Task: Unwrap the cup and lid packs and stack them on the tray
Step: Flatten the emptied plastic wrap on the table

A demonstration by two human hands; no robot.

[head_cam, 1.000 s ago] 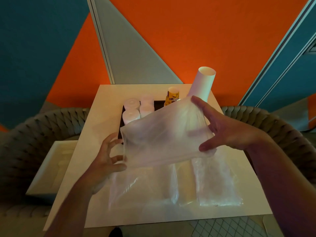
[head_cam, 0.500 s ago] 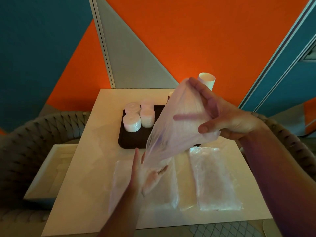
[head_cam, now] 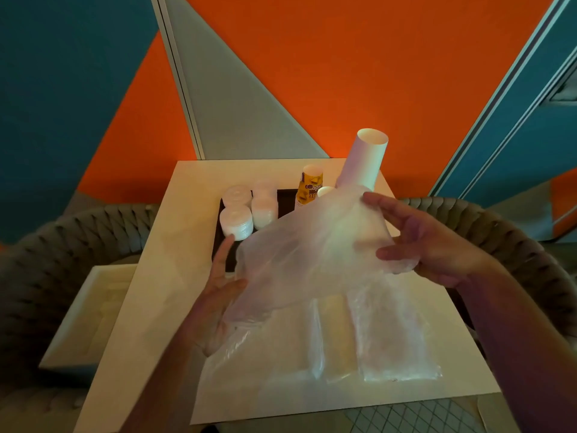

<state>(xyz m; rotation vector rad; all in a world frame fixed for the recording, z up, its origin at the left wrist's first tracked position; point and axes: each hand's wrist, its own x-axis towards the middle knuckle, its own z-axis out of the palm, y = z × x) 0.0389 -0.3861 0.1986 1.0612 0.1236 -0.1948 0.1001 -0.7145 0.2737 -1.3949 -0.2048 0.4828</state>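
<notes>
Up above the tabletop (head_cam: 175, 276), two hands hold one empty clear plastic wrapper (head_cam: 309, 257).

The right hand (head_cam: 427, 248) pinches the wrapper's upper end between thumb and fingers (head_cam: 379, 203); the left hand (head_cam: 215, 304) lies under its lower end, fingers straight and spread wide. On the dark tray (head_cam: 285, 200) stand four short stacks of white lids (head_cam: 236, 221) in a two-by-two block, one stack of yellow printed cups (head_cam: 307, 187) whose lettering is too blurred to read, and one tall white cup stack (head_cam: 363, 159) leaning right. Two more flat wrappers (head_cam: 390, 342) lie side by side on the near tabletop. One white box (head_cam: 84, 314) sits low to the left, beside a woven chair (head_cam: 56, 245).
</notes>
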